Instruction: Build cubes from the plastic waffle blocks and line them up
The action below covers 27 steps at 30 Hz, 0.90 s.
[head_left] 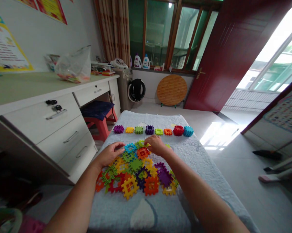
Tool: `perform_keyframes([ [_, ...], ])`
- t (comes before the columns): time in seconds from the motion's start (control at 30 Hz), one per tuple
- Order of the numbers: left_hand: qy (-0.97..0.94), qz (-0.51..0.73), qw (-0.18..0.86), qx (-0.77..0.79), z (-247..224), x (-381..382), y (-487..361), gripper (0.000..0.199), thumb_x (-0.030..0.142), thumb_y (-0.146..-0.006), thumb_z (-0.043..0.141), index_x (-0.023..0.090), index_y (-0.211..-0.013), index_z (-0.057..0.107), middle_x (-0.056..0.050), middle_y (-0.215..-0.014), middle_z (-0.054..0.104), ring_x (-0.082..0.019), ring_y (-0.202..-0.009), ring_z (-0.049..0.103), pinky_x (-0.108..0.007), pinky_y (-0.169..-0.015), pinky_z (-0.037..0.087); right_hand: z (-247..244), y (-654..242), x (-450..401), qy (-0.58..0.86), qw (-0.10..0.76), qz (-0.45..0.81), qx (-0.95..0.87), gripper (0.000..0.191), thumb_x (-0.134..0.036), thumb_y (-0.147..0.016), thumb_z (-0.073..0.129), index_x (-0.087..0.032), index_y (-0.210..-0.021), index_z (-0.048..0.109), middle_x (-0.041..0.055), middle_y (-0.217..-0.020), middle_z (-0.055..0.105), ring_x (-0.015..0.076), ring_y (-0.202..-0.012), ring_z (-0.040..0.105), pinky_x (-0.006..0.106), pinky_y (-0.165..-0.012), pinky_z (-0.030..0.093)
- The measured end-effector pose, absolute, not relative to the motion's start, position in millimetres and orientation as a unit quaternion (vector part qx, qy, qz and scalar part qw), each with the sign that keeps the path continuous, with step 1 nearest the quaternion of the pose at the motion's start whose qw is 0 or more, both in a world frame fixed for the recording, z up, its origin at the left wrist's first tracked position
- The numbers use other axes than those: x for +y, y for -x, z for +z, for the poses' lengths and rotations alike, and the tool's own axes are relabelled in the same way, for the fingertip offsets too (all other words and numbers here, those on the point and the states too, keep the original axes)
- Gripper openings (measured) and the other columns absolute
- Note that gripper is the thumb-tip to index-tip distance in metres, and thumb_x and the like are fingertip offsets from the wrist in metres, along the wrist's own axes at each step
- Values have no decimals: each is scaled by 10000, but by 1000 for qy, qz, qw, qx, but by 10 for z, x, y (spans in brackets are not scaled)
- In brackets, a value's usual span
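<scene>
Notched plastic tiles in several colours lie in a loose pile on a cloth-covered table [146, 213]. My left hand [110, 152] rests at the pile's upper left, fingers apart, beside a light blue tile [130, 148]. At the top of the pile, my right hand [156, 144] has its fingers bent down near a green tile [139, 144] and a bit of yellow; what its fingertips hold, if anything, is hidden. Beyond the hands runs a row of small stacks, from a purple one [118, 129] on the left to a red one [178, 130] and a blue one [188, 131] on the right.
A white desk [51, 116] with drawers stands on the left, carrying a plastic bag [74, 68]. Under it is a red stool [101, 124] with a dark cushion. A washing machine [126, 87] and a round wooden board [172, 90] are beyond the table.
</scene>
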State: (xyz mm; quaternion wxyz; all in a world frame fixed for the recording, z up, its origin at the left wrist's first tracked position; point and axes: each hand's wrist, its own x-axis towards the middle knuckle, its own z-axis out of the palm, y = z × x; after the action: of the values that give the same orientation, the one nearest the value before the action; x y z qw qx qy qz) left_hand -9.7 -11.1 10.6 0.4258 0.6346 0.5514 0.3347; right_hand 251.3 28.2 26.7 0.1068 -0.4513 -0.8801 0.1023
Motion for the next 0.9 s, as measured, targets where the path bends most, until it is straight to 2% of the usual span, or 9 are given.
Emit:
perform_keyframes([
  [0.17,-663,321,385,556,63,-90,93,542,556,-650,646,167,-1027,648,-95,-1083,683,-273,-1001,631,-373,-886,493,350,-2827,305,466,264,152,-831,242,-94,-777,480,-169,-889,681,51,-906,693,161,-831,592,275,-793,419],
  [0.27,-692,304,340,560,65,-99,68,527,547,-678,616,175,-1051,637,-86,-1100,676,-270,-1017,626,-375,-918,474,368,-3220,323,509,342,206,-763,238,-160,-805,446,-161,-920,655,16,-766,650,126,-667,558,237,-654,418],
  [0.33,-712,289,307,561,64,-105,45,530,537,-699,594,174,-1085,621,-85,-1119,665,-265,-1037,616,-375,-946,454,316,-3465,320,534,364,234,-727,243,-194,-810,429,-157,-947,627,-9,-692,594,116,-608,520,225,-595,401],
  [0.4,-730,275,278,561,56,-103,20,555,533,-706,586,167,-1123,603,-93,-1145,650,-265,-1059,602,-377,-961,441,214,-3628,301,553,358,248,-711,230,-194,-793,435,-157,-941,608,-24,-656,548,114,-587,497,222,-571,389],
  [0.5,-754,260,220,562,32,-80,-20,597,532,-668,619,144,-1122,607,-120,-1157,634,-287,-1079,581,-401,-971,427,32,-3694,254,582,306,237,-715,196,-159,-767,453,-162,-882,611,-19,-667,534,121,-612,496,235,-602,397],
  [0.57,-767,257,184,558,11,-55,-41,577,514,-649,636,138,-1087,624,-128,-1128,640,-297,-1061,583,-413,-966,427,-53,-3674,221,592,271,198,-733,177,-148,-759,482,-168,-856,629,6,-746,557,137,-699,522,257,-684,413],
  [0.67,-771,263,176,552,-14,-17,-57,486,475,-686,600,148,-1044,635,-112,-1064,652,-271,-985,612,-387,-914,464,-82,-3654,174,599,258,126,-747,196,-167,-762,537,-179,-923,648,49,-928,562,169,-866,531,304,-826,403],
  [0.77,-757,281,199,555,-23,1,-65,454,459,-699,587,158,-1036,629,-97,-1050,651,-248,-961,624,-358,-888,484,-36,-3667,117,581,238,124,-768,284,-255,-763,607,-203,-1042,630,59,-1034,547,186,-938,516,344,-892,381],
  [0.9,-742,308,238,545,-1,-12,-77,502,492,-649,635,166,-1031,631,-86,-1048,655,-251,-983,624,-364,-909,482,32,-3641,39,559,168,128,-802,504,-348,-656,734,-209,-1123,605,70,-1083,536,225,-995,477,367,-910,365],
])
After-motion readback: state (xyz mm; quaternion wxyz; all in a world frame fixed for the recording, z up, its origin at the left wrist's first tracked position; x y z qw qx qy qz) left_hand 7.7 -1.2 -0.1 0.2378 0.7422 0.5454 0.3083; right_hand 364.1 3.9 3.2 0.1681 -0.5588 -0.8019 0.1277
